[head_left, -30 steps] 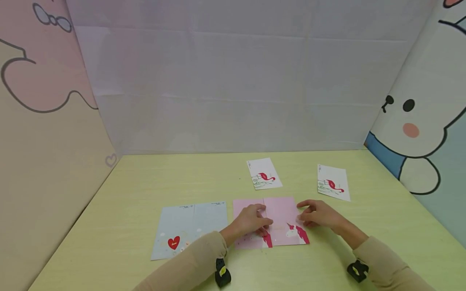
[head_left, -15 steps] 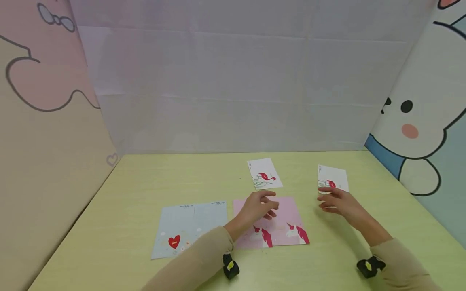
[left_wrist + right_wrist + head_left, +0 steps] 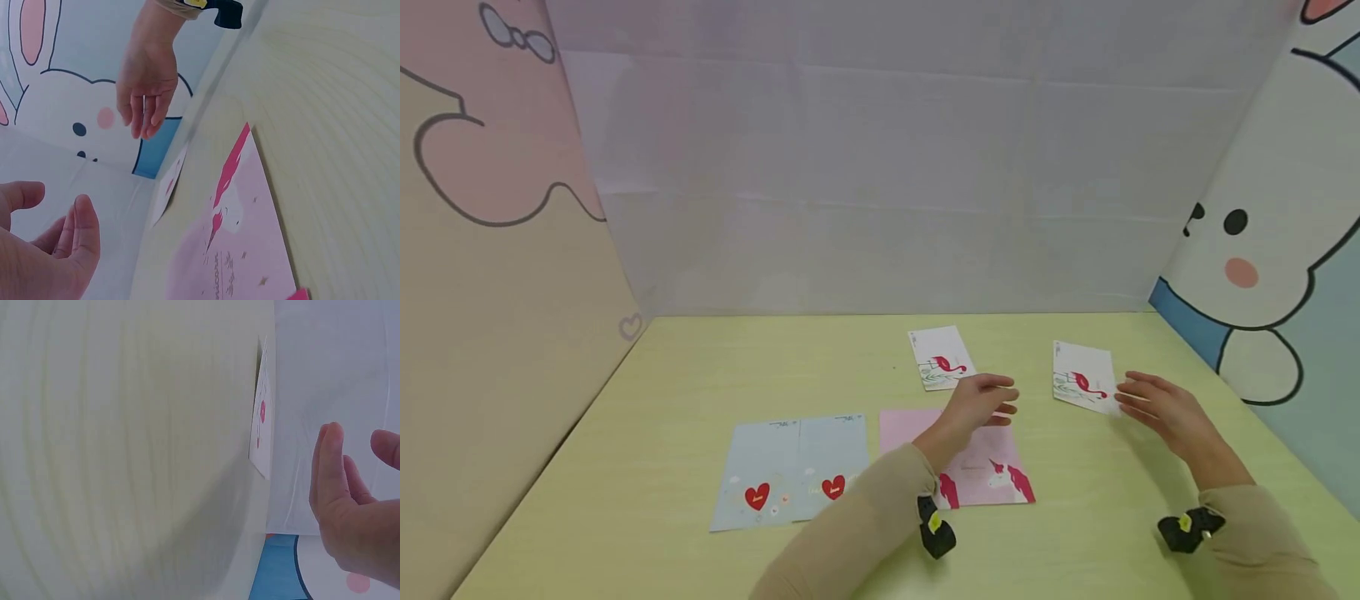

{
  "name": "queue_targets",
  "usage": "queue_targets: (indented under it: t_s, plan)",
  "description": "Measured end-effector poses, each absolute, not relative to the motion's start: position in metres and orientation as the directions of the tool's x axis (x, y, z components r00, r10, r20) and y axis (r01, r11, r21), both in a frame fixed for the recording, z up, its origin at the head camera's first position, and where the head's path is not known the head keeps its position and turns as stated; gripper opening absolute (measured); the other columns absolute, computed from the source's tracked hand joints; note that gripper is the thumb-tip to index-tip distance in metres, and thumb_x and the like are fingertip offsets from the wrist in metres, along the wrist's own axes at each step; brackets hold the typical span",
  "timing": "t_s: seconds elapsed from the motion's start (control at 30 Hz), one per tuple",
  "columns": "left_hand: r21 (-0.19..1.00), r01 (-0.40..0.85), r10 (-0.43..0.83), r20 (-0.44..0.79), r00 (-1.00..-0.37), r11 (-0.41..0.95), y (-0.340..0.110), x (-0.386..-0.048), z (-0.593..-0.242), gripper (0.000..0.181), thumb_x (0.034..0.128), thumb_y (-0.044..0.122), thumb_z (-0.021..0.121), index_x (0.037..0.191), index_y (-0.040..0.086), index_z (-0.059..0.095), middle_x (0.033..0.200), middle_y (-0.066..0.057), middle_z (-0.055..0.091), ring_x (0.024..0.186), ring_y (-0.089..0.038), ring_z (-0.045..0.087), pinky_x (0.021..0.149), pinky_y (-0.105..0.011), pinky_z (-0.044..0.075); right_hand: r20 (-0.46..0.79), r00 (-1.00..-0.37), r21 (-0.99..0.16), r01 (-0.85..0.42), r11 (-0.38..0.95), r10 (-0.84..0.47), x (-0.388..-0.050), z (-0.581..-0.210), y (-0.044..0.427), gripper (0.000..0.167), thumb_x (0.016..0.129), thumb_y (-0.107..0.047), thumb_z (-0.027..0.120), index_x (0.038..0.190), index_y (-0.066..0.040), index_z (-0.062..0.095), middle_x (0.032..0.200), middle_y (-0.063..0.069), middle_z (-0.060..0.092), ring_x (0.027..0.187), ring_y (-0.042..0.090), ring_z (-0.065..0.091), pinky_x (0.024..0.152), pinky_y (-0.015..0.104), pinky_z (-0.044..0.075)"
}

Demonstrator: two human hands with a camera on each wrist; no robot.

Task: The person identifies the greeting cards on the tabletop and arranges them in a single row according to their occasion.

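Observation:
My left hand [image 3: 973, 410] hovers over the pink unicorn cards [image 3: 977, 479], fingers loosely extended and nothing in them. In the left wrist view the same hand [image 3: 59, 250] is well above a pink card [image 3: 256, 212]. To the right, my right hand [image 3: 1168, 417] is beside the right white flamingo card [image 3: 1081, 371]; whether it touches the card is unclear in the head view. The right wrist view shows this hand [image 3: 350, 500] relaxed and apart from the white card [image 3: 262, 419]. Another white flamingo card [image 3: 936, 350] lies farther back, its lower corner behind my left hand.
Two pale blue cards with red hearts [image 3: 760, 454] lie side by side left of the pink ones, partly covered by my left sleeve [image 3: 865, 517]. A white sheet [image 3: 880, 167] hangs behind the table [image 3: 655, 400]; cartoon-printed walls [image 3: 1247, 250] flank it.
Both hands have lifted off the pink cards. The left moved right and slightly up; the right moved past the right flamingo card to its right side. The second red heart is now uncovered.

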State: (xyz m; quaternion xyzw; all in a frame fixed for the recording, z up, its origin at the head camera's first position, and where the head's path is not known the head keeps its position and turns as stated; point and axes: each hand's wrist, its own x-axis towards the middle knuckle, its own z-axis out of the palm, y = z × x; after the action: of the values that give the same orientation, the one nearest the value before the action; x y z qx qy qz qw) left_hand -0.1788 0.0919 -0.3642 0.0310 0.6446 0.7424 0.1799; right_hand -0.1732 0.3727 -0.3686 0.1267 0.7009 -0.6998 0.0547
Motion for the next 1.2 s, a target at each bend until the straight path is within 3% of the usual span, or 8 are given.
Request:
queue_targets:
  t_s: [0.13, 0.33, 0.47, 0.63, 0.9, 1.2]
  plan:
    - [0.96, -0.259, 0.281, -0.221, -0.934, -0.108, 0.107, -0.183, -0.366, 0.019, 0.0825, 0.011, 0.062, 0.099, 0.003, 0.062, 0.083, -0.003, 0.062, 0.074, -0.019, 0.061, 0.065, -0.031, 0.052, -0.286, -0.951, -0.956, 0.276, -0.1, 0.114, -0.172, -0.366, 0.375, 0.056, 0.085, -0.015, 0.059, 0.128, 0.004, 0.028, 0.077, -0.008, 0.058, 0.071, 0.006, 0.06, 0.067, 0.023, 0.05]
    - [0.95, -0.3, 0.254, -0.269, -0.929, -0.091, 0.125, -0.188, -0.37, 0.024, 0.0821, 0.014, 0.063, 0.102, 0.001, 0.061, 0.086, -0.002, 0.061, 0.079, -0.019, 0.06, 0.068, -0.031, 0.051, -0.367, -0.914, -0.929, 0.369, -0.024, 0.173, -0.176, -0.368, 0.384, 0.07, 0.09, -0.016, 0.05, 0.136, 0.01, 0.005, 0.072, -0.009, 0.054, 0.066, 0.006, 0.06, 0.07, 0.026, 0.05]
    - [0.944, -0.322, 0.225, -0.297, -0.928, -0.079, 0.133, -0.192, -0.374, 0.024, 0.0817, 0.015, 0.063, 0.102, 0.002, 0.061, 0.086, -0.001, 0.061, 0.081, -0.019, 0.059, 0.069, -0.031, 0.051, -0.406, -0.885, -0.908, 0.42, 0.013, 0.229, -0.181, -0.369, 0.387, 0.062, 0.092, -0.015, 0.044, 0.136, 0.01, 0.008, 0.069, -0.007, 0.054, 0.063, 0.009, 0.06, 0.07, 0.028, 0.05]
    - [0.943, -0.324, 0.19, -0.306, -0.933, -0.073, 0.145, -0.2, -0.379, 0.023, 0.081, 0.014, 0.064, 0.1, 0.002, 0.061, 0.086, -0.002, 0.061, 0.079, -0.018, 0.058, 0.069, -0.029, 0.05, -0.443, -0.849, -0.882, 0.47, 0.029, 0.289, -0.186, -0.37, 0.389, 0.065, 0.09, -0.017, 0.047, 0.136, 0.01, 0.01, 0.065, -0.004, 0.054, 0.061, 0.011, 0.061, 0.069, 0.029, 0.051]
    - [0.948, -0.316, 0.148, -0.308, -0.94, -0.032, 0.165, -0.208, -0.385, 0.023, 0.0772, 0.012, 0.068, 0.097, 0.003, 0.062, 0.086, -0.001, 0.059, 0.077, -0.016, 0.057, 0.068, -0.029, 0.05, -0.467, -0.841, -0.872, 0.489, 0.012, 0.272, -0.188, -0.371, 0.391, 0.066, 0.087, -0.017, 0.052, 0.133, 0.013, 0.016, 0.064, -0.002, 0.058, 0.062, 0.013, 0.062, 0.067, 0.028, 0.051]
    - [0.957, -0.256, 0.103, -0.271, -0.957, 0.138, 0.181, -0.208, -0.389, 0.031, 0.0761, 0.019, 0.068, 0.104, 0.006, 0.061, 0.096, -0.002, 0.059, 0.087, -0.018, 0.056, 0.076, -0.03, 0.046, -0.483, -0.828, -0.853, 0.518, 0.06, 0.286, -0.19, -0.373, 0.391, 0.065, 0.088, -0.02, 0.051, 0.133, 0.013, 0.017, 0.064, -0.003, 0.057, 0.062, 0.012, 0.061, 0.066, 0.026, 0.051]
